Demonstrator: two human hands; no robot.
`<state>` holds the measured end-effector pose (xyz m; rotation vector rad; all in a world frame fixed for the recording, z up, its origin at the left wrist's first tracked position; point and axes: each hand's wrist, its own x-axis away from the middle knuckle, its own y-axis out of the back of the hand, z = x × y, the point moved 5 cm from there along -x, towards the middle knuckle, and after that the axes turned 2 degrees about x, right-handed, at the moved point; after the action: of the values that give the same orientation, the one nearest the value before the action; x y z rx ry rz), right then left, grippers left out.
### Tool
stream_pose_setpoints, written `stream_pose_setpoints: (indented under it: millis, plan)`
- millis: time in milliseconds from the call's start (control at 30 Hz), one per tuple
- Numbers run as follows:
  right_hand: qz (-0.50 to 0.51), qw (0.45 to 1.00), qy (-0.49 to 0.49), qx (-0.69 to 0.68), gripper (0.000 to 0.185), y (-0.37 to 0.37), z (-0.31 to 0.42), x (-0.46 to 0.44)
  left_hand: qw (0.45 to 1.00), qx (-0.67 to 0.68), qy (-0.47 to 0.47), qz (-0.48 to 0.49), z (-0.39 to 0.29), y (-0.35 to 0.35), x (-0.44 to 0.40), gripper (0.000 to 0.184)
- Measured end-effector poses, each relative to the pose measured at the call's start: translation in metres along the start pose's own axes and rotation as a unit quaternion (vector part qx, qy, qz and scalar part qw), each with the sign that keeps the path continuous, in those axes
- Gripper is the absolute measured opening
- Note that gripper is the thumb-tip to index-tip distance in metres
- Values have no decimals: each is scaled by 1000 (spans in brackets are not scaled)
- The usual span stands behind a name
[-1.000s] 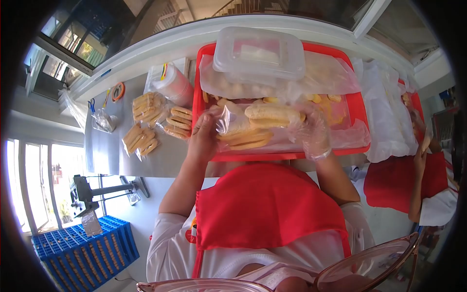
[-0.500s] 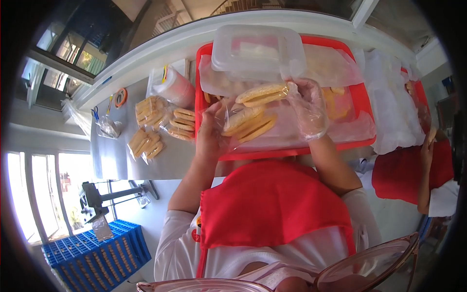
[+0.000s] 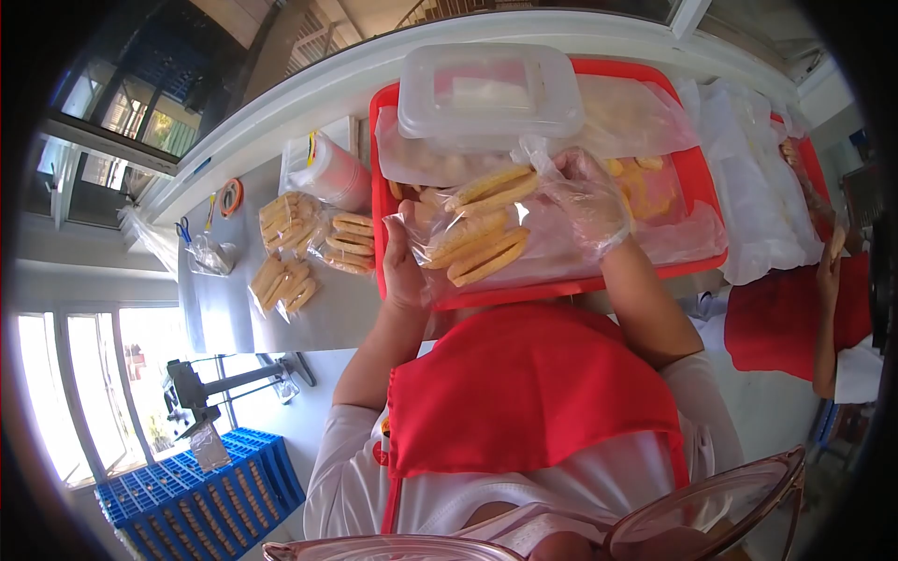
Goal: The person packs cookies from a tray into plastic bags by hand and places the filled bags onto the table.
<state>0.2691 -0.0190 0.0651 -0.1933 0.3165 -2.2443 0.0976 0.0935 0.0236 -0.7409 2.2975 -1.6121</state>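
Above the red tray [image 3: 709,192], I find the left hand [image 3: 402,264] clasping the clear bag [image 3: 436,227], the right hand [image 3: 593,202] at its other end, grip unclear; the baked pieces [image 3: 468,237] appear light, crushable, best held by loose film.

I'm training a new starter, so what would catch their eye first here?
Probably the big red tray in front of the person, with a translucent plastic box at its far side. Over the tray, the left hand and gloved right hand hold a clear bag of bread-like pieces. Blue crates stand out at the picture's lower left.
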Motion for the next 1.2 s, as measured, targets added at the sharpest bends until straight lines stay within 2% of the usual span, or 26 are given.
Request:
stream_pose_setpoints:
  millis: [100, 200, 233, 300, 333, 433, 467, 567, 633, 700, 767, 867, 967, 1067, 1167, 1200]
  plan:
    - [11, 999, -45, -15, 17, 2, -5, 2, 994, 96, 35, 28, 5, 8, 1, 36]
    - [20, 992, -123, 10, 18, -4, -8, 5, 992, 106, 58, 38, 8, 6, 3, 40]
    - [21, 988, -152, 27, 18, -6, -10, 6, 991, 98, 59, 72, 9, 4, 4, 43]
    - [29, 988, -148, 25, 16, -6, -12, 7, 985, 82, 60, 142, 14, 6, 6, 51]
    - [32, 989, -146, 24, 16, -6, -13, 8, 969, 130, 88, 188, 17, 8, 9, 70]
    - [95, 993, -61, 39, 18, -6, -23, 5, 944, 148, 136, 260, 20, 7, 13, 86]
    - [99, 992, -64, 51, 18, -6, -26, 6, 944, 191, 157, 220, 21, 11, 14, 93]
    - [116, 988, -58, 87, 21, -16, -29, 9, 972, 31, 192, 136, 15, 7, 15, 92]
    - [131, 985, -35, 109, 23, -18, -49, 2, 958, -118, 224, 135, 10, 14, 11, 84]
    - [137, 973, -32, 181, 26, -24, -58, -4, 916, -278, 254, 140, 5, 17, 2, 76]
    - [147, 965, -59, 208, 28, -34, -57, -6, 838, -443, 283, 146, 1, 16, -5, 68]
    - [96, 965, 1, 245, 30, -38, -53, -6, 809, -514, 265, 105, -5, 17, -7, 57]
    - [87, 940, 87, 317, 28, -38, -52, -9, 738, -618, 251, 105, -10, 12, -12, 49]
    - [98, 928, 31, 357, 28, -42, -56, -29, 676, -709, 195, 52, -13, 14, -25, 42]
    - [207, 959, -67, 180, 29, -55, -56, -53, 850, -515, 107, -31, -1, 25, -40, 41]
    - [214, 951, -89, 206, 28, -61, -50, -54, 870, -488, 68, -20, 5, 19, -42, 34]
